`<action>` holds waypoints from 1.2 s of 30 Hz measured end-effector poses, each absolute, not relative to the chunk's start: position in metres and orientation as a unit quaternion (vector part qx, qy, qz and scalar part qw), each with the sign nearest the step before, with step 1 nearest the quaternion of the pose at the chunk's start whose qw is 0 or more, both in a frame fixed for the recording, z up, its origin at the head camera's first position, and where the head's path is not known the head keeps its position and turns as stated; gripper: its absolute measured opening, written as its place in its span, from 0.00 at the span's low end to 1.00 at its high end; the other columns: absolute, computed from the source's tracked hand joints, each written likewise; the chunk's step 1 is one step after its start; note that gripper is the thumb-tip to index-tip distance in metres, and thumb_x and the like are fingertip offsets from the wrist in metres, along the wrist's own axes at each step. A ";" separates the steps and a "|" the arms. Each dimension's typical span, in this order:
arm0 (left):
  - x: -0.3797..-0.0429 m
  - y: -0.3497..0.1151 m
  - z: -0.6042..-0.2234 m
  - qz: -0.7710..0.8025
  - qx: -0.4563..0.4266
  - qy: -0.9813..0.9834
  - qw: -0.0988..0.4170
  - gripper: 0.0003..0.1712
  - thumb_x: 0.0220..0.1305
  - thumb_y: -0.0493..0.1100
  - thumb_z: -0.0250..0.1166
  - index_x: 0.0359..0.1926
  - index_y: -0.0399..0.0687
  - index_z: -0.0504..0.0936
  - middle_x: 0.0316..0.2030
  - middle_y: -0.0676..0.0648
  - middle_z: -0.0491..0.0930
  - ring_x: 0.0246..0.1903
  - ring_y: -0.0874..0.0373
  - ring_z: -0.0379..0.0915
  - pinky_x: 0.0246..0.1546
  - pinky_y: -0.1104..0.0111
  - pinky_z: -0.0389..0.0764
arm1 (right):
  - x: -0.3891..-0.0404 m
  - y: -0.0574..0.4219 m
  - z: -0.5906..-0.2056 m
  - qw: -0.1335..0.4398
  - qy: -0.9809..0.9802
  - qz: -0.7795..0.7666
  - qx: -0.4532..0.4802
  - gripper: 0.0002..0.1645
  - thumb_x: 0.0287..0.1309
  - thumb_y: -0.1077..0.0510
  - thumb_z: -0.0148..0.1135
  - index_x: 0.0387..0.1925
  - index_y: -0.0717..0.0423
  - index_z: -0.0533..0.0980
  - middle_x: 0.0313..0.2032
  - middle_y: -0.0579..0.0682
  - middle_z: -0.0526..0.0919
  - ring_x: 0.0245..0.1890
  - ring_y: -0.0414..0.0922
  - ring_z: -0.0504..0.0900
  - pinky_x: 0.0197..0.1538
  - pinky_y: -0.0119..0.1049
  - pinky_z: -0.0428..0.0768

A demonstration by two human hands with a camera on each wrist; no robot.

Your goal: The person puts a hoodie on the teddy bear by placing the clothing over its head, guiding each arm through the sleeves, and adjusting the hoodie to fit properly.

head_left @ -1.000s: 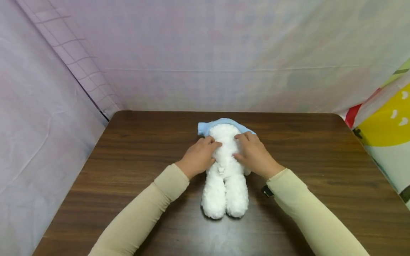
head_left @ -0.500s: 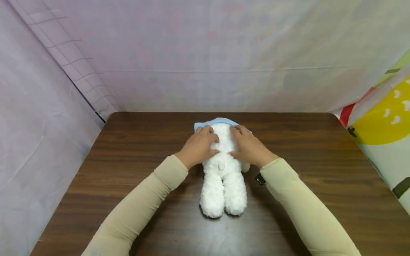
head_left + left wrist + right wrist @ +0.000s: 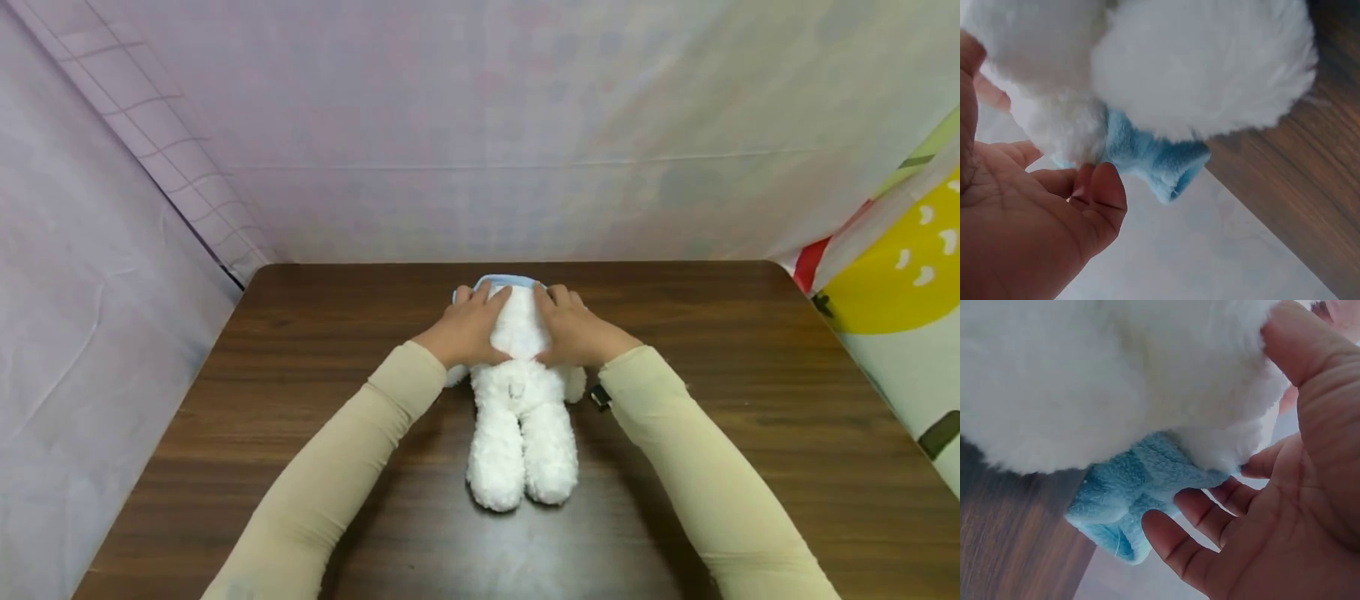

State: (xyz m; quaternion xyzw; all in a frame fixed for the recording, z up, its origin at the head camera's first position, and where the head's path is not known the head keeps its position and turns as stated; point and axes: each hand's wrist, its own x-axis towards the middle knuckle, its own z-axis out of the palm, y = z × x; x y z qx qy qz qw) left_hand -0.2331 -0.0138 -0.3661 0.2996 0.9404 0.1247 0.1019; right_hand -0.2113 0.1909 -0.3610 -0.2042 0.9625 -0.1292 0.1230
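Note:
A fluffy white plush toy (image 3: 525,383) lies lengthwise on the table, legs towards the person. A light blue cloth garment (image 3: 510,280) shows as a strip beyond its far end. My left hand (image 3: 467,329) grips the toy's left side, and my right hand (image 3: 579,333) grips its right side. In the left wrist view, bent fingertips meet white fur beside the blue garment (image 3: 1160,159) and its open cuff. The right wrist view has the thumb against the fur and several fingertips at the edge of the blue garment (image 3: 1122,487). My hands hide most of the garment from above.
The dark brown wooden table (image 3: 330,350) has its far edge just beyond the toy. A pale patterned cloth (image 3: 480,150) hangs behind it, with another pale cloth (image 3: 67,350) at the left. Yellow, red and white printed fabric (image 3: 892,283) hangs on the right.
Both hands have moved farther up the toy, their fingers spreading towards its far end. The blue sleeves at the sides are now covered, and a white arm shows beside the left wrist.

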 end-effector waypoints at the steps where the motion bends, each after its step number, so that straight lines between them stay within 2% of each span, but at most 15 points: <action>1: -0.235 -0.014 -0.365 0.123 0.300 0.941 0.101 0.61 0.57 0.61 0.73 0.79 0.48 0.45 0.76 0.35 0.43 0.69 0.38 0.45 0.65 0.47 0.62 | -0.212 0.191 -0.361 0.123 0.963 -0.128 -0.204 0.67 0.57 0.51 0.73 0.76 0.68 0.34 0.68 0.71 0.48 0.69 0.66 0.49 0.66 0.56 0.64; 7: -0.240 -0.014 -0.364 0.116 0.300 0.942 0.091 0.63 0.53 0.62 0.75 0.78 0.45 0.50 0.71 0.38 0.55 0.64 0.43 0.52 0.63 0.52 0.65 | -0.217 0.190 -0.362 0.124 0.964 -0.119 -0.204 0.66 0.56 0.51 0.74 0.75 0.71 0.37 0.65 0.71 0.50 0.67 0.65 0.51 0.66 0.56 0.63; 15: -0.240 -0.014 -0.360 0.112 0.298 0.940 0.123 0.60 0.57 0.62 0.72 0.78 0.43 0.49 0.75 0.36 0.49 0.68 0.40 0.47 0.66 0.49 0.60 | -0.218 0.185 -0.358 0.136 0.964 -0.110 -0.198 0.65 0.56 0.51 0.74 0.76 0.69 0.39 0.72 0.69 0.47 0.71 0.65 0.47 0.70 0.58 0.56; 22: -0.242 -0.019 -0.364 0.137 0.308 0.936 0.102 0.53 0.55 0.60 0.74 0.73 0.45 0.58 0.65 0.42 0.62 0.57 0.48 0.55 0.57 0.57 0.68 | -0.216 0.184 -0.361 0.069 0.963 -0.117 -0.232 0.56 0.51 0.55 0.77 0.70 0.69 0.53 0.63 0.68 0.59 0.63 0.65 0.57 0.65 0.56 0.63; 27: -0.243 -0.021 -0.366 0.152 0.306 0.935 0.096 0.48 0.55 0.57 0.75 0.69 0.46 0.61 0.59 0.44 0.65 0.53 0.49 0.56 0.53 0.60 0.69 | -0.214 0.183 -0.361 0.054 0.959 -0.132 -0.245 0.51 0.51 0.56 0.78 0.66 0.67 0.56 0.59 0.66 0.62 0.58 0.63 0.60 0.61 0.54 0.65; 30: -0.242 -0.021 -0.366 0.153 0.307 0.934 0.101 0.49 0.56 0.57 0.75 0.70 0.45 0.60 0.60 0.43 0.64 0.55 0.49 0.56 0.54 0.59 0.69 | -0.214 0.182 -0.361 0.056 0.959 -0.132 -0.245 0.51 0.50 0.56 0.78 0.67 0.68 0.56 0.59 0.67 0.62 0.57 0.62 0.61 0.61 0.54 0.64; 36: -0.242 -0.022 -0.366 0.159 0.311 0.928 0.128 0.56 0.58 0.56 0.73 0.76 0.39 0.52 0.73 0.39 0.55 0.69 0.45 0.51 0.66 0.57 0.61 | -0.214 0.180 -0.360 0.088 0.962 -0.133 -0.223 0.60 0.54 0.55 0.75 0.75 0.69 0.47 0.68 0.70 0.54 0.65 0.68 0.55 0.65 0.59 0.62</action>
